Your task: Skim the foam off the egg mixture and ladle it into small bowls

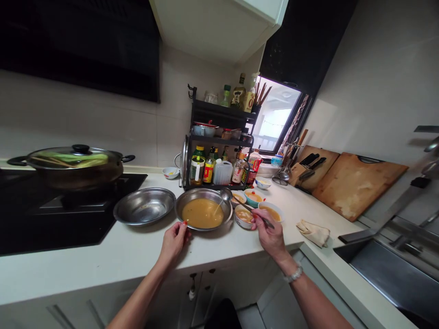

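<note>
My right hand (270, 230) is closed around the handle of a metal ladle (226, 194). The ladle's bowl is tilted over the right rim of a steel basin (180, 214), and a thin stream of liquid runs down from it. Yellowish-brown soup (200, 213) lies in this basin. At the basin's near left rim, my left hand (176, 235) pinches the edge between thumb and fingers. Close to the ladle handle stand several bowls of similar soup, among them a patterned bowl (244, 224), a white bowl (281, 214) and a teal-sided bowl (254, 204).
Left of the soup basin sits another steel basin (144, 208). A lidded pot (77, 171) stands on the black cooktop (78, 228). Behind is a rack (222, 137) of bottles. To the right are a folded cloth (313, 232), cutting boards (360, 185), a knife block (302, 173) and a sink (387, 274).
</note>
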### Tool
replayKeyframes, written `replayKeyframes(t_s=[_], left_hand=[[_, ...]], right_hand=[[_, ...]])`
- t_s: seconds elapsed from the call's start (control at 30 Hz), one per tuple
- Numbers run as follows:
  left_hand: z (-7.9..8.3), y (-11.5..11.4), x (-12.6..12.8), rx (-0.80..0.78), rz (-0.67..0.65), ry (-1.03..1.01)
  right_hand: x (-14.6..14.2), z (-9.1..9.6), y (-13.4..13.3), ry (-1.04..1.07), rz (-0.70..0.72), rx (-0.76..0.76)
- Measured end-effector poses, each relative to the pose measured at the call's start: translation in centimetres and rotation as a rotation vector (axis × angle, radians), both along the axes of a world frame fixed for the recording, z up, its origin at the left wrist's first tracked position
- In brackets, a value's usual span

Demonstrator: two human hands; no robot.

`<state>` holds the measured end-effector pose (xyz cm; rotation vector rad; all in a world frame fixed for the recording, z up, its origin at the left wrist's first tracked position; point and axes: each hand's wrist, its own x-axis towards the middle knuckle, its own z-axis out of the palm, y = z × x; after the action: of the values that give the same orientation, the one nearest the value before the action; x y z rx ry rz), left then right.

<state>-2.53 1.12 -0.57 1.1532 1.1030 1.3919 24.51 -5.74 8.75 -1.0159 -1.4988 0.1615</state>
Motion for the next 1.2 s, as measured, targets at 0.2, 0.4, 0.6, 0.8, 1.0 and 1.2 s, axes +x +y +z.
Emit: replayKeyframes(t_s=[0.2, 0.4, 0.6, 0.8, 1.0, 1.2], left_hand=[[0.2, -0.1, -0.2, 0.004, -0.024, -0.088], [1.2, -0.4, 0.1, -0.117, -0.093, -0.305], [1.3, -1.0, 1.3, -0.159, -0.161, -0.305], [1.5, -1.4, 1.2, -0.157, -0.18, -0.275], [1.6, -1.6, 1.1, -0.156, -0.19, -0.282], [1.6, -1.7, 1.1, -0.149, -0.213, -0.286]], right_hand=[[3.0, -0.3, -1.7, -0.006, -0.224, 0.027], [4.6, -1.6, -3.0, -0.023, -0.337, -0.03], [4.7, -2.3, -3.2, 0.068, -0.34, -0.112], [5.5, -2.1, -2.5, 0.289, -0.363, -0.13], [6.3, -1.3, -2.2, 0.473, -0.371, -0.117], [6.5, -0.4, -2.1, 0.553, -0.33, -0.104]])
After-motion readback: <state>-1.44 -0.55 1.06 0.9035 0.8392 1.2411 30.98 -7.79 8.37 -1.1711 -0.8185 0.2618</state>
